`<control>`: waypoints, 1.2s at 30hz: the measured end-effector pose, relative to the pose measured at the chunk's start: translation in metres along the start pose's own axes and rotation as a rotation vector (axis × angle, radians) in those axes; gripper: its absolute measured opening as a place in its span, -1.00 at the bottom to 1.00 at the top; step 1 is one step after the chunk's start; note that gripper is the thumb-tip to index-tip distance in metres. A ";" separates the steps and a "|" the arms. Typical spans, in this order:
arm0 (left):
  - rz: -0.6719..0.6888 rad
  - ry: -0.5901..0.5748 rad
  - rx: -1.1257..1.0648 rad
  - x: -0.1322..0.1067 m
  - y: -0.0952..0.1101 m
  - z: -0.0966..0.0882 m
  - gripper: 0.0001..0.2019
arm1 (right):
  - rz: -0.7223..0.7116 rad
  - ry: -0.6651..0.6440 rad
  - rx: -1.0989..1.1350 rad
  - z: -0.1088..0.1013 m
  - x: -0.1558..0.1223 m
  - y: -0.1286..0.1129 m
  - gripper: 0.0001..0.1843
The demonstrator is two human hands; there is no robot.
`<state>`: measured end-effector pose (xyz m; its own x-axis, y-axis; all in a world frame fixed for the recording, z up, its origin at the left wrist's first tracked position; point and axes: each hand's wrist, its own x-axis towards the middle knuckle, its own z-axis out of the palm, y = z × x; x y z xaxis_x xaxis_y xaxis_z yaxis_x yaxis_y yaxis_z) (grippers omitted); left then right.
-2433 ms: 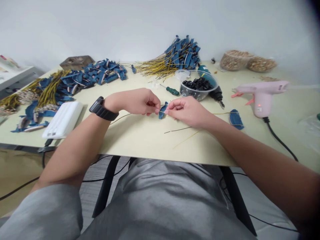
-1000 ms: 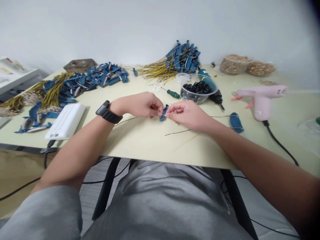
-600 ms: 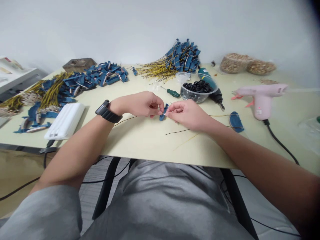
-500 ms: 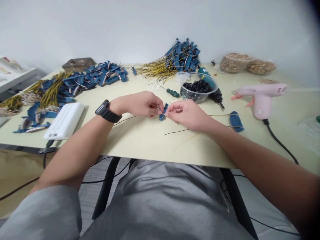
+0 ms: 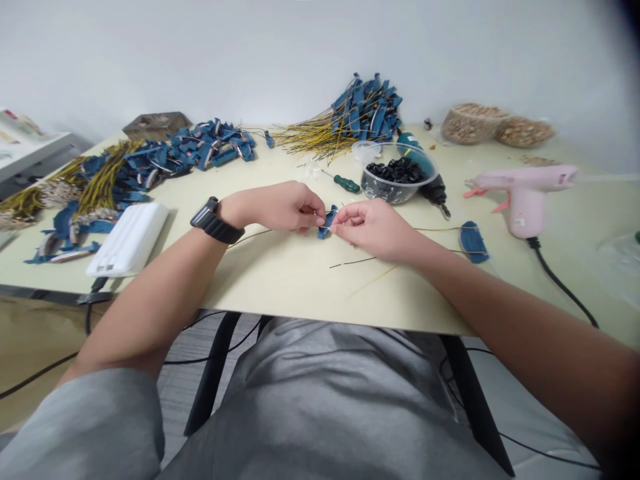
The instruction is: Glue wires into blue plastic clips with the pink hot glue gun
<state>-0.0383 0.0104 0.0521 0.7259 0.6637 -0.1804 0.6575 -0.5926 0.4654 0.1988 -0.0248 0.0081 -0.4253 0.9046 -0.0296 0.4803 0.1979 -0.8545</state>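
Note:
My left hand (image 5: 290, 208), with a black watch on its wrist, is closed in a pinch over the table. Facing it, my right hand (image 5: 374, 228) pinches too, the fingertips nearly meeting. Both pinch thin wire at a small blue piece (image 5: 329, 219) that shows between them; the fingers partly hide it. A dark wire (image 5: 250, 237) runs out to the left below my left hand. Under my right wrist lie loose wires (image 5: 353, 262). Right of that wrist rests another blue piece (image 5: 473, 242) with two wires on it.
Behind my hands are a green-handled screwdriver (image 5: 347, 183), a clear tub (image 5: 395, 193) of black parts and a dark power tool (image 5: 436, 193). A pink glue gun (image 5: 527, 200) stands right. Blue pieces with wires are heaped (image 5: 367, 110) at the back and left. A white power bank (image 5: 129, 240) lies left.
Both hands keep almost the same pinch at the blue piece. The whole view has shifted very slightly; nothing has been taken up or let go.

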 end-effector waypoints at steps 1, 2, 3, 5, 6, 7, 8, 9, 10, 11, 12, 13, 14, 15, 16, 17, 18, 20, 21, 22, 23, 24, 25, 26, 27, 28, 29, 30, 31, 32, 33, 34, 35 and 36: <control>0.001 0.000 0.001 0.000 0.000 0.000 -0.77 | -0.001 0.002 0.000 0.000 0.000 0.000 -0.89; 0.001 0.000 0.001 0.000 0.000 0.000 -0.77 | 0.000 0.004 -0.001 0.000 0.001 0.000 -0.89; -0.001 -0.002 -0.003 0.000 -0.001 0.000 -0.77 | 0.003 0.005 -0.004 0.000 0.001 0.000 -0.89; -0.013 -0.013 -0.024 0.000 -0.001 0.000 -0.76 | 0.003 0.004 -0.008 0.000 0.001 0.001 -0.88; -0.023 -0.021 -0.040 -0.001 -0.001 0.000 -0.75 | -0.001 0.001 -0.011 0.000 0.002 0.001 -0.89; -0.035 -0.028 -0.055 -0.001 -0.001 0.000 -0.75 | -0.005 -0.002 -0.011 0.000 0.002 0.002 -0.89; -0.046 -0.034 -0.068 -0.001 -0.001 0.000 -0.75 | -0.009 -0.007 -0.009 0.000 0.001 0.003 -0.89; -0.054 -0.036 -0.077 -0.001 -0.001 0.000 -0.75 | -0.013 -0.012 -0.008 0.000 0.001 0.004 -0.90; -0.059 -0.035 -0.082 -0.001 -0.001 0.001 -0.76 | -0.018 -0.016 -0.007 0.001 0.001 0.005 -0.90; -0.061 -0.034 -0.083 0.000 -0.001 0.001 -0.77 | -0.022 -0.018 -0.007 0.001 0.001 0.006 -0.90; -0.061 -0.034 -0.082 0.000 -0.001 0.001 -0.77 | -0.026 -0.019 -0.008 0.001 0.001 0.006 -0.91; -0.061 -0.034 -0.080 0.000 -0.001 0.001 -0.77 | -0.028 -0.020 -0.011 0.002 0.001 0.006 -0.91; -0.061 -0.038 -0.078 0.000 -0.001 0.001 -0.77 | -0.028 -0.020 -0.014 0.002 0.002 0.006 -0.91; -0.061 -0.041 -0.076 0.001 -0.001 0.001 -0.77 | -0.026 -0.020 -0.017 0.003 0.002 0.006 -0.91; -0.060 -0.047 -0.077 0.001 -0.002 0.001 -0.77 | -0.023 -0.020 -0.021 0.003 0.002 0.005 -0.91; -0.058 -0.050 -0.080 0.001 -0.002 0.001 -0.77 | -0.022 -0.020 -0.026 0.003 0.002 0.005 -0.91; -0.055 -0.051 -0.084 0.001 -0.002 0.001 -0.78 | -0.022 -0.019 -0.030 0.002 0.002 0.004 -0.91; -0.043 -0.047 -0.094 0.001 -0.002 0.002 -0.80 | -0.029 -0.018 -0.033 0.002 0.001 0.004 -0.90; -0.038 -0.044 -0.099 0.001 -0.002 0.002 -0.81 | -0.031 -0.019 -0.030 0.002 0.001 0.005 -0.90; -0.036 -0.041 -0.103 0.001 -0.002 0.002 -0.81 | -0.031 -0.021 -0.025 0.001 0.001 0.005 -0.91; -0.038 -0.037 -0.108 0.001 -0.002 0.003 -0.81 | -0.030 -0.024 -0.020 0.001 0.001 0.005 -0.91; -0.044 -0.035 -0.114 0.001 -0.002 0.003 -0.81 | -0.028 -0.026 -0.017 0.001 0.001 0.005 -0.92; -0.051 -0.033 -0.121 0.001 -0.002 0.003 -0.81 | -0.028 -0.027 -0.016 0.001 0.001 0.006 -0.92; -0.059 -0.032 -0.126 0.001 -0.002 0.003 -0.81 | -0.028 -0.025 -0.018 0.001 0.001 0.006 -0.93; -0.065 -0.031 -0.130 0.001 -0.002 0.003 -0.80 | -0.032 -0.024 -0.021 0.001 0.001 0.006 -0.93; -0.069 -0.030 -0.134 0.001 -0.002 0.003 -0.80 | -0.037 -0.022 -0.025 0.001 0.001 0.006 -0.93; -0.073 -0.030 -0.138 0.001 -0.001 0.003 -0.80 | -0.040 -0.021 -0.027 0.000 0.001 0.006 -0.94; -0.079 -0.031 -0.144 0.000 -0.001 0.003 -0.80 | -0.042 -0.020 -0.027 0.000 0.001 0.007 -0.94; -0.087 -0.032 -0.155 0.000 -0.001 0.002 -0.80 | -0.046 -0.021 -0.025 0.000 0.000 0.007 -0.95; -0.097 -0.035 -0.171 0.000 0.000 0.002 -0.79 | -0.052 -0.023 -0.023 0.000 0.000 0.008 -0.95; -0.110 -0.038 -0.190 -0.001 0.000 0.002 -0.78 | -0.059 -0.025 -0.023 0.000 0.001 0.009 -0.95; -0.122 -0.041 -0.210 -0.001 0.000 0.002 -0.77 | -0.067 -0.026 -0.023 0.000 0.001 0.010 -0.96; -0.133 -0.042 -0.229 -0.001 0.000 0.002 -0.76 | -0.073 -0.025 -0.025 0.000 0.001 0.011 -0.96; -0.140 -0.042 -0.246 -0.001 0.000 0.003 -0.76 | -0.078 -0.024 -0.028 0.000 0.002 0.012 -0.96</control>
<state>-0.0381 0.0084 0.0503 0.6426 0.7088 -0.2910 0.6869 -0.3648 0.6286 0.2038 -0.0208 -0.0021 -0.4798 0.8770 0.0238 0.4665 0.2780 -0.8397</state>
